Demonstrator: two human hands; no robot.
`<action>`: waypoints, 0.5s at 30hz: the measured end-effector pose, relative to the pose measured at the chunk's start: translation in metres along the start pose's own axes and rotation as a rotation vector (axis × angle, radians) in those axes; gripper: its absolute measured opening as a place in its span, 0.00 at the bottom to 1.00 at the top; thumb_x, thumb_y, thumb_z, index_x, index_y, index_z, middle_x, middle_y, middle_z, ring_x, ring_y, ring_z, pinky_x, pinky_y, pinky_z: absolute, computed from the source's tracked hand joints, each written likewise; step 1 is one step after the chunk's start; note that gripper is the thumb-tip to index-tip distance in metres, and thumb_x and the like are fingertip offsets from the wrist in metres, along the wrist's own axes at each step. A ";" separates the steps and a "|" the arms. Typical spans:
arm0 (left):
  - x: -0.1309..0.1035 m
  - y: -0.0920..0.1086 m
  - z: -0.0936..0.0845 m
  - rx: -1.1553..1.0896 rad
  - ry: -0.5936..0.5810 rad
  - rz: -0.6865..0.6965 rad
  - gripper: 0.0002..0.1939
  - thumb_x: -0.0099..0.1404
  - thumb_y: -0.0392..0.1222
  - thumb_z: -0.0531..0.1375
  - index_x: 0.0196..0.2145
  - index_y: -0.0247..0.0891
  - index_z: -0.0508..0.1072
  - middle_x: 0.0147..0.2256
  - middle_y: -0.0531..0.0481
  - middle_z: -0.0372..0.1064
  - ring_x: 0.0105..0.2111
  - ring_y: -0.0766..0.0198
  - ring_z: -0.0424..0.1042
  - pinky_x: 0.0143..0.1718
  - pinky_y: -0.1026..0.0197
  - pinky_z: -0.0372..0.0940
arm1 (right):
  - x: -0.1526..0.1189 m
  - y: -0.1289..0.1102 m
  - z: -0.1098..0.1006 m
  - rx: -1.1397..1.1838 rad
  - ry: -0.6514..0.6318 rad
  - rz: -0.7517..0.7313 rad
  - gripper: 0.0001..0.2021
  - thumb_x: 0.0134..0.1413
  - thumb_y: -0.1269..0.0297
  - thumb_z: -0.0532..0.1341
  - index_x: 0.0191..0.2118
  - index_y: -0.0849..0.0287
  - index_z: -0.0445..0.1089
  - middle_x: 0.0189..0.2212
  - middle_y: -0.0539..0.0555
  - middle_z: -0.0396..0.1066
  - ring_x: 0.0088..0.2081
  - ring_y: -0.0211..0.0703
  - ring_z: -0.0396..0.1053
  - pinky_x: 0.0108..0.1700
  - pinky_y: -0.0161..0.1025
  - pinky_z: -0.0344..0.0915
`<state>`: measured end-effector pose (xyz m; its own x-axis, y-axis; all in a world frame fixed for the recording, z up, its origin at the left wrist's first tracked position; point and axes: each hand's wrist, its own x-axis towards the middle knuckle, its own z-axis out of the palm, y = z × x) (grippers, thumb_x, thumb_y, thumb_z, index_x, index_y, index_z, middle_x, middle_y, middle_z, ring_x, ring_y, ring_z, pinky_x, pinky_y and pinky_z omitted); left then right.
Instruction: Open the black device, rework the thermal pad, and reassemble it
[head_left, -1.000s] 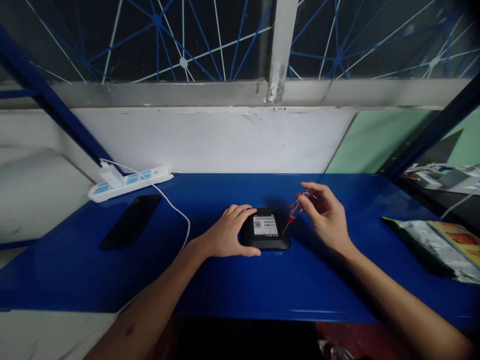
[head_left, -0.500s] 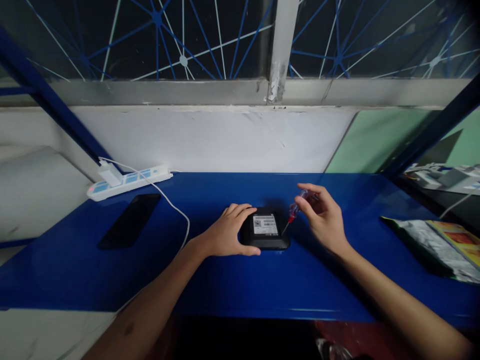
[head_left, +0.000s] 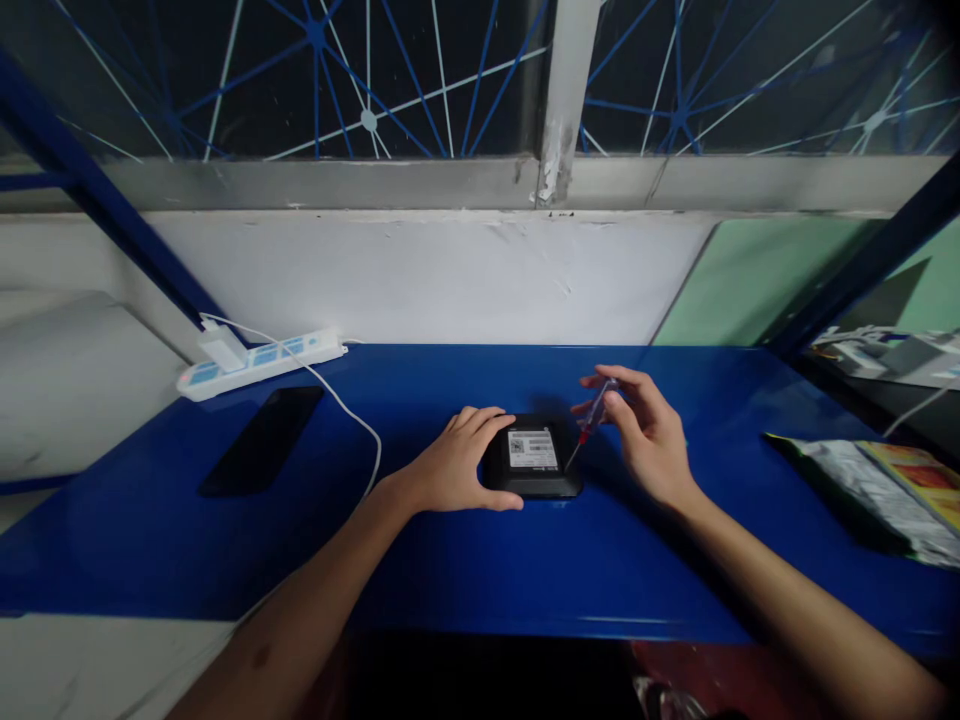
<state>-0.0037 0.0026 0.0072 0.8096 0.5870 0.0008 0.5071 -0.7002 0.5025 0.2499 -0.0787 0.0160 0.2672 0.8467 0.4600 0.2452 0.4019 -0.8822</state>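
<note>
A flat black square device (head_left: 538, 486) lies on the blue table, with a white printed label (head_left: 532, 449) bearing a QR code on its upper face. My left hand (head_left: 459, 462) grips its left side, thumb along the near edge and fingers over the far edge. In my right hand (head_left: 651, 432) is a small screwdriver (head_left: 597, 412) with a clear purplish handle and a red collar. It tilts, and its thin metal tip meets the device near the right front corner. Whether the tip sits in a screw is too small to tell.
On the left of the blue table (head_left: 480, 580) lies a black phone (head_left: 264, 440). Behind it stands a white power strip (head_left: 262, 362) with a charger, whose white cable (head_left: 352, 415) runs past my left forearm. A silver and yellow packet (head_left: 881, 495) lies at the right.
My right fingers have shifted around the screwdriver handle, and the handle leans a little more to the right. The left hand and the device stay in place.
</note>
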 end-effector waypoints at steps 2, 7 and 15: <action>-0.001 0.001 -0.001 0.005 -0.003 -0.006 0.58 0.51 0.72 0.66 0.69 0.38 0.53 0.69 0.35 0.49 0.67 0.35 0.48 0.66 0.31 0.51 | 0.000 0.001 0.000 0.009 -0.009 -0.001 0.14 0.66 0.55 0.60 0.55 0.48 0.69 0.48 0.54 0.76 0.36 0.42 0.80 0.38 0.43 0.76; -0.001 0.002 -0.002 0.013 -0.017 -0.008 0.58 0.52 0.71 0.66 0.69 0.37 0.53 0.69 0.34 0.49 0.67 0.36 0.48 0.66 0.32 0.51 | 0.000 0.002 -0.001 0.031 -0.011 0.004 0.15 0.68 0.56 0.56 0.56 0.47 0.69 0.50 0.54 0.76 0.39 0.44 0.80 0.40 0.45 0.77; 0.000 -0.001 0.001 0.020 0.006 0.019 0.57 0.52 0.70 0.66 0.69 0.40 0.53 0.68 0.35 0.50 0.67 0.35 0.49 0.65 0.30 0.52 | 0.003 0.000 0.001 -0.048 0.073 -0.044 0.13 0.63 0.58 0.63 0.51 0.50 0.72 0.36 0.49 0.75 0.33 0.40 0.78 0.36 0.40 0.76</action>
<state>-0.0042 0.0030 0.0060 0.8173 0.5760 0.0149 0.4979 -0.7190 0.4850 0.2494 -0.0758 0.0171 0.3222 0.8000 0.5061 0.3024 0.4196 -0.8558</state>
